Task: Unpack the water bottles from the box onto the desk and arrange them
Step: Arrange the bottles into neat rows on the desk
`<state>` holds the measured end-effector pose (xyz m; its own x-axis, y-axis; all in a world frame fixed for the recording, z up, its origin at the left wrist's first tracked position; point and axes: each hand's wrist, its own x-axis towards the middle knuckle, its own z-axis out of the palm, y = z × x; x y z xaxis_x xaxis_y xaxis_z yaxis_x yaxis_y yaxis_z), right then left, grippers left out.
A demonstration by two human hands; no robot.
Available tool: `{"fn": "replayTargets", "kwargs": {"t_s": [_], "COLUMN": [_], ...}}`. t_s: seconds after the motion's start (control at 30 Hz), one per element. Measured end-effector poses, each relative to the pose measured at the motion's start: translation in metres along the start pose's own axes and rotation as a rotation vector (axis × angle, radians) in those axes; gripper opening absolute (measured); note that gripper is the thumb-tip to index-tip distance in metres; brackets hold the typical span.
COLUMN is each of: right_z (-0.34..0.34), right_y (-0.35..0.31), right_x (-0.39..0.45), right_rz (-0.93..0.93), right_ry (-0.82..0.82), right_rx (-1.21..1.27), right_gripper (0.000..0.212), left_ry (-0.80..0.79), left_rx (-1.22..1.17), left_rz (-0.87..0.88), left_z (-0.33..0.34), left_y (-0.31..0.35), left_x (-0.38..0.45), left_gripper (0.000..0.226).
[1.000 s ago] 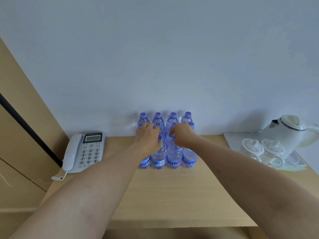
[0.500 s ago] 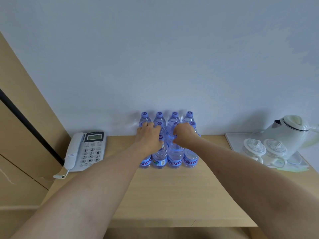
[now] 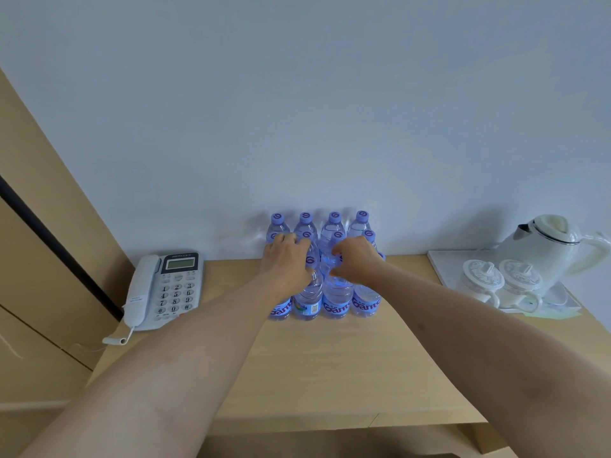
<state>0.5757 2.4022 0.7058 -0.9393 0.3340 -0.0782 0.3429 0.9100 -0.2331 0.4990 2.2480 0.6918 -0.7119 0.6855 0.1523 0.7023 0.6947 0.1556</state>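
Note:
Several clear water bottles (image 3: 336, 302) with purple caps and blue labels stand upright in tight rows of four on the wooden desk (image 3: 317, 365), the back row against the wall. My left hand (image 3: 286, 264) lies over the tops of the left-side bottles, fingers curled round one of them, thumb beside the second column. My right hand (image 3: 357, 261) grips the neck of a bottle on the right side, fingers bent over its cap. Both hands hide the caps under them. No box is in view.
A white desk telephone (image 3: 165, 289) sits at the desk's left end next to a wooden cabinet (image 3: 39, 259). At the right, a white tray (image 3: 443, 266) carries a white kettle (image 3: 545, 249) and two lidded cups (image 3: 482, 279). The desk's front edge runs below my forearms.
Both hands stay on the bottle tops and have edged slightly toward the wall. The bottles keep their rows.

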Motion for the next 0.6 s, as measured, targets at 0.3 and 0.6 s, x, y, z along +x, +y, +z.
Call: {"fn": "replayTargets", "kwargs": {"t_s": [0.3, 0.6], "right_z": [-0.013, -0.009], "right_y": [-0.019, -0.032], "right_x": [0.000, 0.012], "right_rz": [-0.040, -0.187], "right_ry": [0.064, -0.052], "right_rx": [0.059, 0.041], "right_gripper": [0.031, 0.055], "left_ry": [-0.026, -0.011], "left_rx": [0.039, 0.036], "left_rz": [-0.014, -0.115], "left_z": [-0.007, -0.018], "left_y": [-0.009, -0.019], "left_x": [0.001, 0.000], "left_gripper": [0.043, 0.044]}}
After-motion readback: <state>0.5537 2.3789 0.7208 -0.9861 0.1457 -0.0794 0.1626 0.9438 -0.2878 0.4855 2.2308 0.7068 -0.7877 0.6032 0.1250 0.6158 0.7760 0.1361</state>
